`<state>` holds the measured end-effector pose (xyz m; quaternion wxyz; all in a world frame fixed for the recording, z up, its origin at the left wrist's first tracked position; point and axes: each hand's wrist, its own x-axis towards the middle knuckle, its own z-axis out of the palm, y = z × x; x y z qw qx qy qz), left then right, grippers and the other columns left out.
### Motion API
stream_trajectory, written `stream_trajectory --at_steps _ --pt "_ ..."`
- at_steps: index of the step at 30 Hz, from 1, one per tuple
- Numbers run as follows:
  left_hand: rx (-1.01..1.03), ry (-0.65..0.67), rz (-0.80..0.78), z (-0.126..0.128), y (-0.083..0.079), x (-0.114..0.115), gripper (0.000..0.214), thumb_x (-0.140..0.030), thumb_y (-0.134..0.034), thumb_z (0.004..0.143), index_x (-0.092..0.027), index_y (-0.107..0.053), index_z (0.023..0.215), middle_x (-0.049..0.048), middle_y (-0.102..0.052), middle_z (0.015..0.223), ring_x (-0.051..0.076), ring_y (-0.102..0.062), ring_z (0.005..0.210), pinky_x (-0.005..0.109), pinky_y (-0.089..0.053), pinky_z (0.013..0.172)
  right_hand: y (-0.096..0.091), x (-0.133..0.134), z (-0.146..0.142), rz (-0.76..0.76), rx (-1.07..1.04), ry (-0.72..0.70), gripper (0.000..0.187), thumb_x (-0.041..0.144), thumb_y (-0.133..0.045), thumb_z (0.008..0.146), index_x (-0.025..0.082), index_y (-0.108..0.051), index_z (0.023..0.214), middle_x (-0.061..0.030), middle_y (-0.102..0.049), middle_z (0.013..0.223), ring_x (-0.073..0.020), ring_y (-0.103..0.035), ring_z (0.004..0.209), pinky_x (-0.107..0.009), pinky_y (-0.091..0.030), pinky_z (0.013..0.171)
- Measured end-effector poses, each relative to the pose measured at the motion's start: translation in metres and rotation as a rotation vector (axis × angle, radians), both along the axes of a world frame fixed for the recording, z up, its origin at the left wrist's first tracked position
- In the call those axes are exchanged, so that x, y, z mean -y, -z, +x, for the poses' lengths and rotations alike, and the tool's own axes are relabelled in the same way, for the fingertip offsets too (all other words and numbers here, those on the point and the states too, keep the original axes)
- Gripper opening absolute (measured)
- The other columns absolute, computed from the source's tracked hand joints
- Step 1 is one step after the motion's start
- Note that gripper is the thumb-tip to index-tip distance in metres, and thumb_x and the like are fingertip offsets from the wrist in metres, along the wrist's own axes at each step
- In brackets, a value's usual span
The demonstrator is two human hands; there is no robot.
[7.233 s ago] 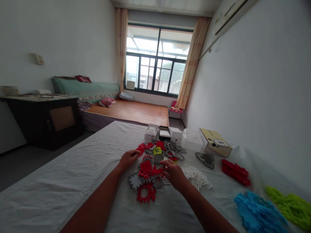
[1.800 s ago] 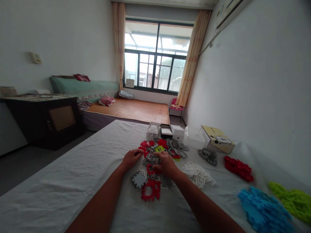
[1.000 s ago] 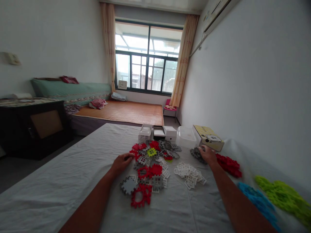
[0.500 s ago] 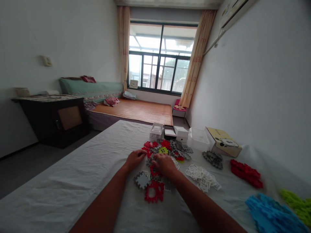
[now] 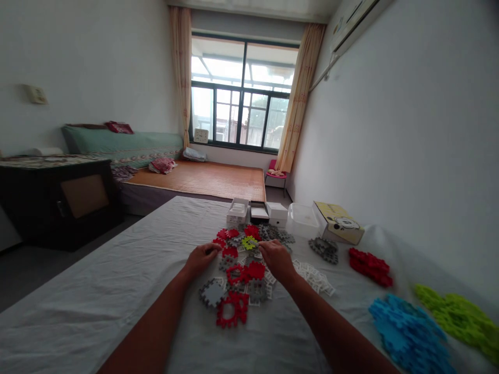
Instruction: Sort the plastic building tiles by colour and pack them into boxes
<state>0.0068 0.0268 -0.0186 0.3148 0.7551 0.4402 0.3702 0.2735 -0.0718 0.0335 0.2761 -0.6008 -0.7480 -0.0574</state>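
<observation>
A mixed heap of flat interlocking plastic pieces (image 5: 241, 272), red, grey, white and one yellow-green, lies on the white sheet in front of me. My left hand (image 5: 200, 258) rests at the heap's left edge, fingers curled down against a red piece (image 5: 229, 252). My right hand (image 5: 276, 259) is over the heap's far right side, near the yellow-green piece (image 5: 248, 242). Its fingers are bent down onto the pieces, and what they pinch is hidden. A large red open-centred piece (image 5: 231, 310) lies nearest me.
Sorted piles lie to the right: white (image 5: 315, 279), grey (image 5: 323, 248), red (image 5: 368, 266), blue (image 5: 409, 337), green (image 5: 460, 319). Small white boxes (image 5: 237, 210), a clear tub (image 5: 302, 221) and a yellow carton (image 5: 339, 222) stand beyond. The wall runs along the right.
A second ago my right hand was out at the grey pile; it came back to the mixed heap and now sits on its far right side. My left hand stayed at the left edge.
</observation>
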Motion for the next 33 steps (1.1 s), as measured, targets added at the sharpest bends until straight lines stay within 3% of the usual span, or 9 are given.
stream_trajectory --at_steps 3,9,11,14,19,25,27,30,33 --pt "-0.001 -0.002 0.0 -0.001 0.001 -0.002 0.031 -0.04 -0.054 0.072 -0.02 -0.072 0.088 0.0024 -0.074 0.09 0.022 -0.067 0.087 0.028 -0.049 0.079 0.0 0.003 0.066 0.043 -0.053 0.107 0.031 0.035 -0.042 0.093 0.022 -0.066 0.106 -0.0051 -0.07 0.104 -0.0183 -0.058 0.099 -0.029 -0.042 0.089" --pt "-0.026 -0.017 -0.006 -0.001 0.0 -0.002 0.033 -0.042 -0.054 0.072 -0.02 -0.072 0.089 0.0022 -0.074 0.091 0.022 -0.067 0.087 0.028 -0.049 0.079 0.002 0.002 0.208 -0.028 -0.013 0.621 0.034 0.034 -0.041 0.09 0.021 -0.067 0.109 -0.0093 -0.07 0.105 -0.0228 -0.063 0.095 -0.031 -0.044 0.082" --pt "-0.023 -0.022 -0.011 -0.001 -0.002 -0.001 0.032 -0.042 -0.054 0.071 -0.021 -0.072 0.087 0.0018 -0.074 0.09 0.022 -0.067 0.087 0.029 -0.05 0.079 0.003 0.005 0.234 -0.061 -0.011 0.688 0.034 0.032 -0.041 0.09 0.021 -0.067 0.108 -0.0099 -0.07 0.103 -0.0232 -0.065 0.091 -0.031 -0.045 0.078" --pt "-0.016 -0.031 -0.012 -0.001 -0.005 0.001 0.033 -0.043 -0.055 0.071 -0.02 -0.072 0.087 0.0021 -0.074 0.09 0.022 -0.067 0.087 0.028 -0.05 0.079 0.007 0.007 0.247 -0.093 -0.006 0.695 0.029 0.03 -0.045 0.086 0.023 -0.069 0.101 -0.0084 -0.072 0.098 -0.0236 -0.065 0.089 -0.032 -0.046 0.076" --pt "-0.012 -0.056 -0.013 0.002 -0.008 0.004 0.032 -0.042 -0.055 0.07 -0.02 -0.072 0.085 0.0018 -0.074 0.087 0.022 -0.067 0.086 0.028 -0.05 0.077 0.013 -0.005 0.215 -0.062 0.013 0.686 0.03 0.032 -0.046 0.086 0.024 -0.068 0.105 -0.009 -0.069 0.106 -0.0255 -0.059 0.102 -0.037 -0.044 0.084" --pt "0.005 -0.031 -0.015 0.001 -0.001 0.0 0.031 -0.039 -0.055 0.072 -0.018 -0.071 0.088 0.0032 -0.074 0.089 0.021 -0.067 0.085 0.028 -0.05 0.077 0.011 -0.02 0.092 -0.051 0.004 0.136 0.026 0.031 -0.05 0.087 0.024 -0.065 0.107 -0.005 -0.069 0.106 -0.0211 -0.057 0.103 -0.033 -0.042 0.089" --pt "0.006 -0.018 -0.005 -0.001 0.004 -0.002 0.03 -0.038 -0.054 0.073 -0.019 -0.071 0.089 0.0033 -0.074 0.091 0.021 -0.067 0.087 0.028 -0.049 0.079 0.01 -0.023 0.049 -0.059 0.0 0.019 0.025 0.032 -0.051 0.087 0.026 -0.064 0.107 -0.0036 -0.069 0.107 -0.0205 -0.057 0.103 -0.032 -0.043 0.087" --pt "0.012 -0.001 0.007 -0.002 0.01 -0.006 0.029 -0.037 -0.053 0.074 -0.019 -0.071 0.089 0.0028 -0.074 0.091 0.021 -0.066 0.087 0.027 -0.049 0.08 0.01 -0.03 0.003 -0.082 0.044 -0.014 0.03 0.037 -0.054 0.086 0.027 -0.061 0.113 -0.0041 -0.066 0.114 -0.0223 -0.054 0.107 -0.034 -0.042 0.087" --pt "0.016 -0.003 0.014 -0.002 0.015 -0.007 0.029 -0.037 -0.053 0.075 -0.02 -0.072 0.089 0.0023 -0.074 0.091 0.02 -0.066 0.087 0.026 -0.049 0.08 0.012 -0.041 -0.019 -0.127 0.122 0.075 0.04 0.045 -0.056 0.083 0.025 -0.058 0.117 -0.0078 -0.063 0.119 -0.0269 -0.052 0.11 -0.04 -0.041 0.087"
